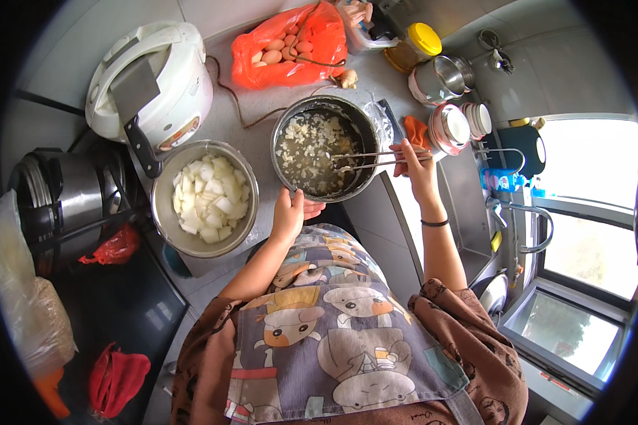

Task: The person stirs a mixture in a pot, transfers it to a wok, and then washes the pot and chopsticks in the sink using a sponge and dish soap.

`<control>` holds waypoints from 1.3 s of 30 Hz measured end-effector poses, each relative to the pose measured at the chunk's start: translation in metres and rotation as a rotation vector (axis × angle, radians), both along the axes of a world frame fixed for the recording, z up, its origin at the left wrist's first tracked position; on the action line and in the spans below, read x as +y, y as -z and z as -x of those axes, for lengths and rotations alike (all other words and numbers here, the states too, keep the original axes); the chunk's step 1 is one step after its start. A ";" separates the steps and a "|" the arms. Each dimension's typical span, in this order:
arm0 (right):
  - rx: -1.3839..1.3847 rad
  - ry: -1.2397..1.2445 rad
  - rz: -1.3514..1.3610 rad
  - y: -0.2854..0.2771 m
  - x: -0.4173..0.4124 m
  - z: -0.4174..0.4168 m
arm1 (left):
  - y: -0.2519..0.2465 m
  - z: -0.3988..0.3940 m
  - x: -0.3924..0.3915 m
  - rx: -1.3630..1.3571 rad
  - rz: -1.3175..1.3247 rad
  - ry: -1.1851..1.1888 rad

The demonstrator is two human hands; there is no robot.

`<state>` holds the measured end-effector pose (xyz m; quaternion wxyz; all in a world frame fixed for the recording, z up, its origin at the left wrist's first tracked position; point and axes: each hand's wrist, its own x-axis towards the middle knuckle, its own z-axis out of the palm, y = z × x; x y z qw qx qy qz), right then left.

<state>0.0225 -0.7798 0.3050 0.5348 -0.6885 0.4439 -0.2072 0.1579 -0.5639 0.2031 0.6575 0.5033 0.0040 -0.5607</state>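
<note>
A dark round pot (372, 180) stands on the grey countertop near its front edge, with liquid and many pale, crumbly pieces (303, 151) inside. My left hand (294, 211) steadies the pot's near rim, thumb at the edge and fingers against the outer wall. In my right hand (412, 159) is a pair of metal chopsticks (385, 159), held from the right side, their tips down in the mixture. Left of the pot, a steel bowl (159, 212) holds white, chunky cut pieces (210, 199) of a vegetable or fruit.
A white rice cooker (191, 79) with a cleaver (136, 87) on its lid stands back left. Behind the pot are a red bag of eggs (319, 32), ginger (347, 79) and a yellow-lidded jar (424, 40). Lidded jars (452, 127) and a sink (465, 228) lie to the right.
</note>
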 end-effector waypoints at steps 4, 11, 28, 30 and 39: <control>0.022 0.115 0.031 0.028 0.000 0.017 | 0.004 0.001 0.001 0.006 0.023 0.000; 0.104 0.020 0.017 0.057 0.019 0.005 | 0.000 0.000 -0.001 -0.010 -0.006 0.032; 0.020 -0.438 0.799 0.002 0.109 -0.006 | -0.064 -0.002 -0.010 -0.024 -0.002 0.305; 0.073 -0.533 0.960 0.008 0.119 -0.008 | -0.049 -0.007 -0.021 0.014 -0.009 0.262; -0.094 -0.145 0.700 0.022 0.118 0.005 | -0.042 -0.032 -0.024 -0.282 -0.160 0.381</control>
